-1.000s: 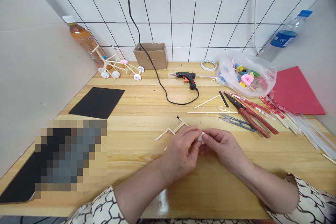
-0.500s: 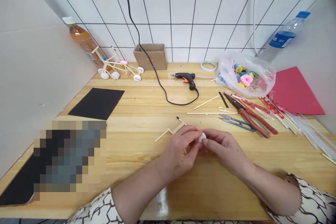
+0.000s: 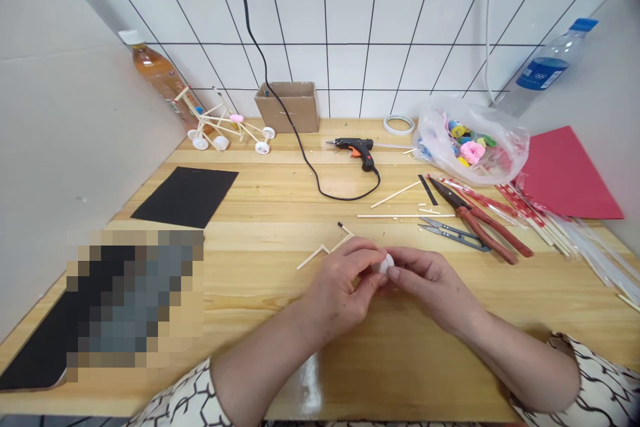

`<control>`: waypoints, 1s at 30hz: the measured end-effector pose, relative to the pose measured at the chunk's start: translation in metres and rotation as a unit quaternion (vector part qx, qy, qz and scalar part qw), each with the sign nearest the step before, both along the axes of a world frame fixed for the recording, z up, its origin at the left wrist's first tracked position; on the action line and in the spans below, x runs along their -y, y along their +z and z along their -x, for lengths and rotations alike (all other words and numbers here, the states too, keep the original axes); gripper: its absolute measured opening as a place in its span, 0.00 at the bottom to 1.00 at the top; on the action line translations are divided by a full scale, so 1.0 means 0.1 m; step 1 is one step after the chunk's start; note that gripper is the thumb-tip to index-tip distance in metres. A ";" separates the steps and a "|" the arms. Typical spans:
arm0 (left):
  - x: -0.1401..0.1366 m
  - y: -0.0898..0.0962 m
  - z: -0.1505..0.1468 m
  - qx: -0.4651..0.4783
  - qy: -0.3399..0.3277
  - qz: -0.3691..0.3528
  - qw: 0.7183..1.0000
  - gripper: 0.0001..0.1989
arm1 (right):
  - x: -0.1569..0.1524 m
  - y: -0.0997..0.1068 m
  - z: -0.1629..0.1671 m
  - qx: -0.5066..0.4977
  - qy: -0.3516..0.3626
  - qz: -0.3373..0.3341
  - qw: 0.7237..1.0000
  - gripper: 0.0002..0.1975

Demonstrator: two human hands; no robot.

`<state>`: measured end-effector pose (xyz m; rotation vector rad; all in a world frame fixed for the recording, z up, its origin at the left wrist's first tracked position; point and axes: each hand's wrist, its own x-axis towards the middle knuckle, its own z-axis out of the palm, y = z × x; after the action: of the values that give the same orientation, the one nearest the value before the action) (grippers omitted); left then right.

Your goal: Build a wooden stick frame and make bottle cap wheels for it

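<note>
Both hands meet above the front middle of the table around a small white bottle cap (image 3: 387, 263). My left hand (image 3: 345, 283) pinches it from the left with thumb and fingers. From the right, my right hand (image 3: 433, 283) grips it too, its thumb against the cap's near edge. Fingers cover part of the cap. Just beyond my left hand lies a bent piece of joined thin wooden sticks (image 3: 323, 252) with a dark tip, partly hidden by that hand.
A glue gun (image 3: 357, 147) with a black cord lies behind the hands. Right of them are snips (image 3: 457, 235), red-handled pliers (image 3: 480, 220) and loose sticks. Farther back stand a stick model (image 3: 225, 127), a cardboard box (image 3: 287, 110) and a plastic bag (image 3: 435, 147). Black sheet (image 3: 185, 197) left.
The cap has turned slightly between the fingers and shows a little more of its white face. Both hands stay in nearly the same place; the whole view has shifted slightly.
</note>
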<state>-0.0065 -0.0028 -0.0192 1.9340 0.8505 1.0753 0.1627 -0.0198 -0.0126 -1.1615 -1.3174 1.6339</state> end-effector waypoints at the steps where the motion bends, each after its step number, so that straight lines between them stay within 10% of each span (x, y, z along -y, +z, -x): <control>1: 0.00 -0.01 0.00 0.001 -0.002 -0.001 1.000 0.10 | 0.00 0.00 0.00 0.002 0.000 0.000 1.000 0.16; 30: 0.05 -0.01 -0.05 -0.147 -0.007 -0.097 0.984 0.09 | 0.00 0.06 0.11 0.158 0.016 -0.103 0.982 0.14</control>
<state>-0.0011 -0.0078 -0.0203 2.2990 0.9148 0.9032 0.1519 -0.0201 -0.0062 -1.3135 -1.6676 1.3333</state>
